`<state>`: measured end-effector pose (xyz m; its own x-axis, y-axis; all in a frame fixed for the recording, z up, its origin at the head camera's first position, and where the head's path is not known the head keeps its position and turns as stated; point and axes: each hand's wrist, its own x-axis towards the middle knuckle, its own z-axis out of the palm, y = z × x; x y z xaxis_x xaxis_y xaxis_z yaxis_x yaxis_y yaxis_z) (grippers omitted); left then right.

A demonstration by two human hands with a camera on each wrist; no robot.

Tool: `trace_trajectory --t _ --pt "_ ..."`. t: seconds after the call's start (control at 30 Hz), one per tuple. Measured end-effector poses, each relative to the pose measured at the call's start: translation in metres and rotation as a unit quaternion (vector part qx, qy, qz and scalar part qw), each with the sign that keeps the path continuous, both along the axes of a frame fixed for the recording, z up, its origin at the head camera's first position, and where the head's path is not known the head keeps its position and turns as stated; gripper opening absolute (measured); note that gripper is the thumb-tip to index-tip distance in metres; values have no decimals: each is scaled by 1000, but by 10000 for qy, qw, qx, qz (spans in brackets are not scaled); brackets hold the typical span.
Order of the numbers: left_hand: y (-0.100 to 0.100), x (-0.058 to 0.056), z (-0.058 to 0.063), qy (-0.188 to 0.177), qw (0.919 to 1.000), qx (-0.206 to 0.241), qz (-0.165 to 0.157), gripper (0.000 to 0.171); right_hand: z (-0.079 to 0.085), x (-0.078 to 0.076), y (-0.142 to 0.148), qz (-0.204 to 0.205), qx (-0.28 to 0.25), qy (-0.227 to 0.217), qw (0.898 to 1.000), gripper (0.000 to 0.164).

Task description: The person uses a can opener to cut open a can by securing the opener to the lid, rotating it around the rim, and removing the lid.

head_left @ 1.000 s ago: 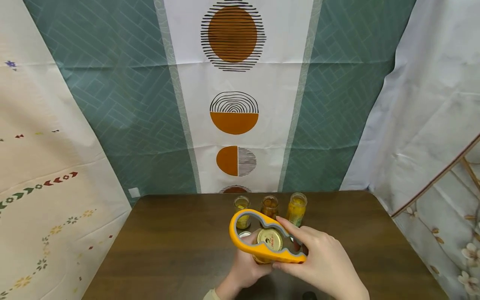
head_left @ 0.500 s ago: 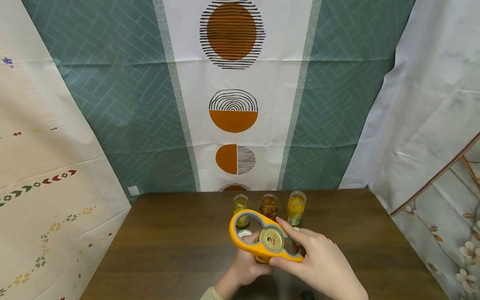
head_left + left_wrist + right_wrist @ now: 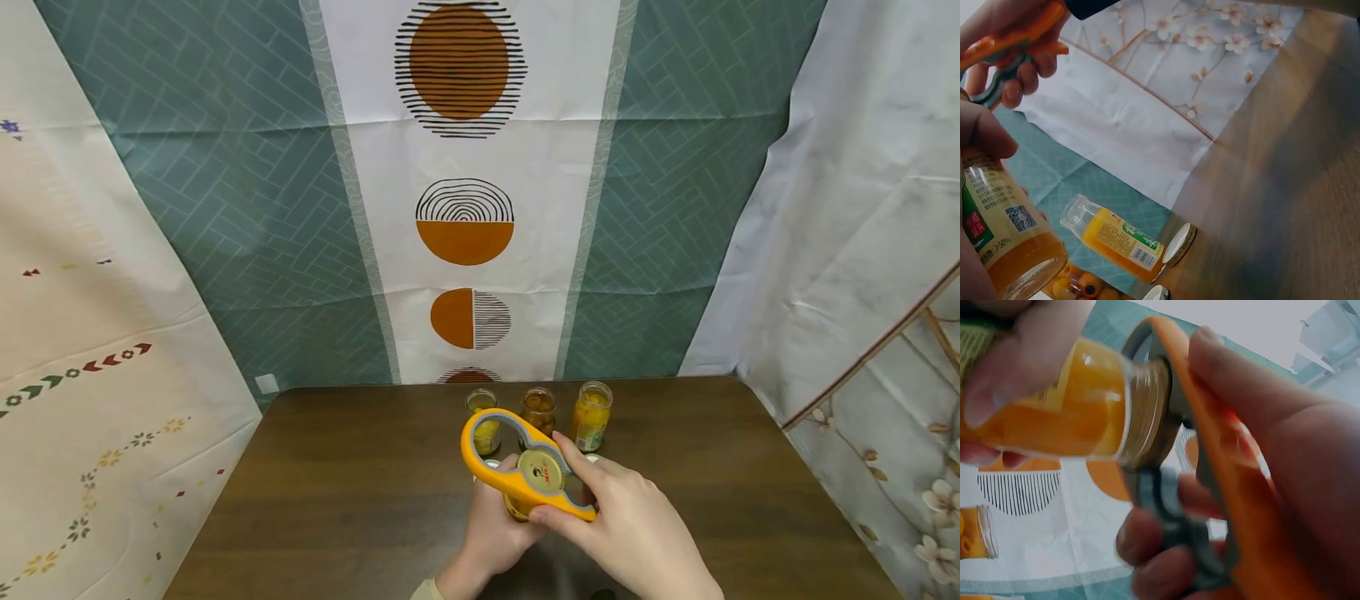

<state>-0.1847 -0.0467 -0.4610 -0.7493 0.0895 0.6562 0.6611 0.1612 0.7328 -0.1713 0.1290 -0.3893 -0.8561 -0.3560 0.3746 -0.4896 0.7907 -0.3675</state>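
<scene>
My left hand (image 3: 491, 525) grips a glass jar (image 3: 1013, 219) of orange-yellow fruit around its body, above the table. The jar's gold lid (image 3: 542, 471) sits inside an orange-and-grey jar opener (image 3: 472, 442), between its wavy inner edges. My right hand (image 3: 626, 517) holds the opener's handle ends, thumb on one side and fingers on the other. In the right wrist view the opener's orange arm (image 3: 1210, 444) crosses over the lid end of the tilted jar. Most of the jar is hidden behind the opener and hands in the head view.
Along the back of the brown table (image 3: 360, 483) stand a jar with yellow-green contents (image 3: 486, 437), a jar of brown fruit (image 3: 538, 407) and a jar of yellow fruit (image 3: 592, 417), all lidless. A loose lid (image 3: 1180, 245) lies beside the yellow jar. A dark object shows at the bottom edge.
The opener has turned slightly clockwise in the head view, its handle ends moving left and closer together. My right hand has shifted a little left with it. The left hand still holds the jar.
</scene>
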Motion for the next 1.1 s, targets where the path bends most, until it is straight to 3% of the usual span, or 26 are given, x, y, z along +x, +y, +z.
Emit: trace_trajectory --t 0.2,0.37,0.57,0.7,0.9,1.1 --pt "-2 -2 -1 217 9989 152 -376 55 0 -4 4 444 12 864 9953 82" --pt "-5 0 2 21 9974 188 -699 59 0 -4 5 505 80 1355 9895 84" --pt "-9 1 5 140 9947 107 -1012 50 3 -5 6 638 112 1384 9883 82" --pt "-12 -2 5 261 9897 104 -1406 47 5 -5 7 694 180 1239 9897 82" --pt "-16 -16 -16 168 9732 122 -2289 47 6 -4 10 834 195 1052 9908 84" --pt "-24 -25 -35 -394 9448 -67 -3253 47 7 -1 13 1176 111 1095 9869 82"
